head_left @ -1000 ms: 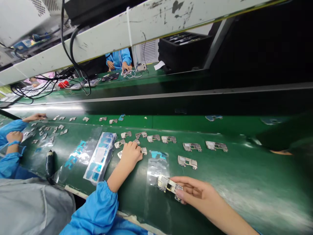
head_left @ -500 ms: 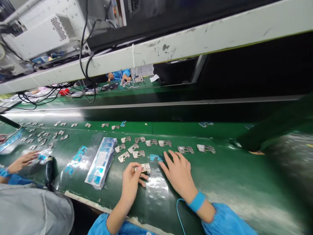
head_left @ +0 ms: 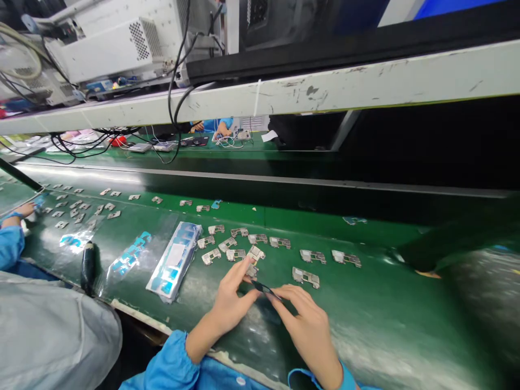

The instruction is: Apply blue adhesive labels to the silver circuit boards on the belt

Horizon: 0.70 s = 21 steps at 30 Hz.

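My left hand (head_left: 231,298) and my right hand (head_left: 306,322) are close together over the green bench. Between them, their fingertips pinch a small thin dark piece (head_left: 266,290), seen nearly edge-on; its kind is unclear. At my left index fingertip is a silvery metal bracket (head_left: 255,253); I cannot tell whether the finger touches it. Another metal bracket (head_left: 305,277) lies flat just beyond my right hand. Several similar brackets (head_left: 236,254) lie beyond my left hand, and a further bracket (head_left: 346,258) is off to the right.
A plastic-wrapped stack of blue-patterned sheets (head_left: 174,262) lies to the left, beside a clear sheet with blue stickers (head_left: 132,253). Farther left are a black-handled tool (head_left: 88,265) and a co-worker's hand (head_left: 25,210). A pale shelf beam (head_left: 309,92) with hanging cables crosses above.
My left hand held a bracket while my right was spread by a blue sticker; now both pinch the dark piece. A bracket now lies beyond my right hand. The view has shifted slightly.
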Tool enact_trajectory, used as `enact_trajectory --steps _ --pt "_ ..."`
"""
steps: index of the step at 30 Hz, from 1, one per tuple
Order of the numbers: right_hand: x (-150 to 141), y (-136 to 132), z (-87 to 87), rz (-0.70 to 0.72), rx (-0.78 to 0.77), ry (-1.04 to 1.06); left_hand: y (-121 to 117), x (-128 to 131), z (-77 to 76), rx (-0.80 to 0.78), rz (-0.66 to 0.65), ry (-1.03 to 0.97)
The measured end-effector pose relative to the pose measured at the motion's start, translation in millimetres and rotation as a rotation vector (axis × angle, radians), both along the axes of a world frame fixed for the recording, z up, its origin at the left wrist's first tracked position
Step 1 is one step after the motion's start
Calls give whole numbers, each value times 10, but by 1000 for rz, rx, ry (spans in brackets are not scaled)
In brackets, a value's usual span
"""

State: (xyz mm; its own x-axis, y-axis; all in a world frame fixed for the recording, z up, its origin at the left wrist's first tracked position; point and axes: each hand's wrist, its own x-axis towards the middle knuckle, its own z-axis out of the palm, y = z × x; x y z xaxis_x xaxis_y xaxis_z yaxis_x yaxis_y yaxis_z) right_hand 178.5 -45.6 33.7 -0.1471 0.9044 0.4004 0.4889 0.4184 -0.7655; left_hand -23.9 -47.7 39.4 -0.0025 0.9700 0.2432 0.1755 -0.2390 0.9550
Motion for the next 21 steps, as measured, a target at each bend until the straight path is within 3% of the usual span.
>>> enact_trajectory --steps 5,9,16,18,21 --pt "-15 -116 305 133 -23 54 -175 -154 113 150 -50 8" --pt "-33 -168 500 261 -80 73 -291 -218 263 170 -36 8" --pt "-165 -169 553 184 -153 115 -477 -150 445 -80 126 6" --pt "-138 -118 480 91 -243 191 -415 -418 592 -101 210 61" --pt "-76 27 197 -22 -542 436 -241 -1294 982 -69 386 181"
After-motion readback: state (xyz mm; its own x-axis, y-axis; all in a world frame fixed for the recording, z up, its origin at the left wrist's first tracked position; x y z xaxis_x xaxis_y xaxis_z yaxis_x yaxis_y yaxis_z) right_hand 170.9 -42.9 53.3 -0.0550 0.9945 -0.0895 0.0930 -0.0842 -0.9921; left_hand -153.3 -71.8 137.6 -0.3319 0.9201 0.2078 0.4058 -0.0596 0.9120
